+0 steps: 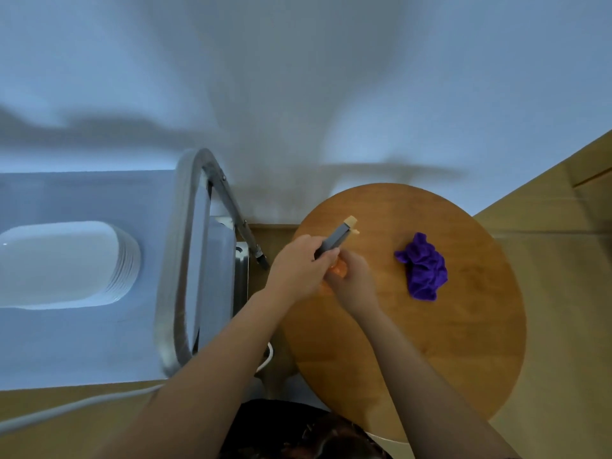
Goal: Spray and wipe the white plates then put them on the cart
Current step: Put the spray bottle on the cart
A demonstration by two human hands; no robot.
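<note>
An orange spray bottle (339,269) with a grey trigger head and yellow nozzle stands at the left side of the round wooden table (463,342). My left hand (298,270) grips its grey head from the left. My right hand (354,279) wraps around the orange body below, hiding most of it. A crumpled purple cloth (424,267) lies on the table to the right of my hands. A stack of several white oblong plates (63,265) sits on the white surface (82,346) at the far left.
A metal cart with a curved tubular handle (180,260) stands between the plate stack and the round table. A white cable (66,409) runs along the wooden floor at the lower left. A white wall fills the top.
</note>
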